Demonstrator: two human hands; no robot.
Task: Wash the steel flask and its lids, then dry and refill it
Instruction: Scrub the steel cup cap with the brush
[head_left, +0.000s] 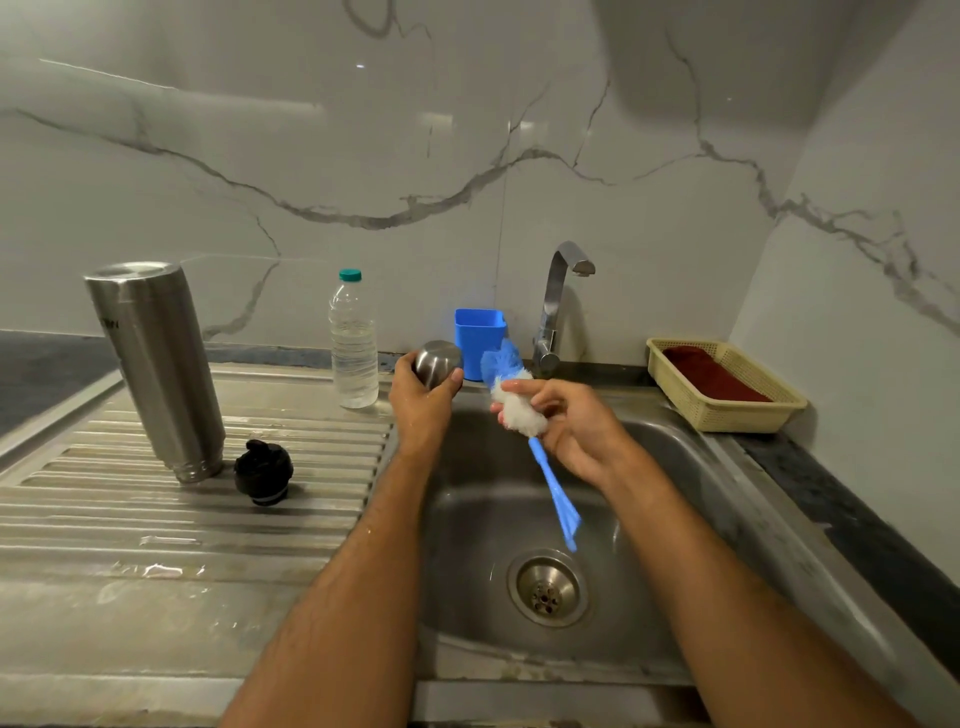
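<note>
The steel flask (156, 369) stands upside down on the ribbed draining board (156, 519), left of the sink. Its black inner lid (262, 472) lies just to its right. My left hand (421, 400) grips the steel cup lid (438, 362) above the sink's left rim. My right hand (566, 426) holds a blue and white bottle brush (519, 405) by its bristle head over the sink (675, 467). The brush's blue handle points down toward the drain (548, 592).
A clear plastic water bottle (354, 343) with a green cap stands behind the draining board. A blue plastic cup (479, 340) and the tap (558, 306) sit at the back of the sink. A yellow basket (727, 387) with a red cloth rests at right.
</note>
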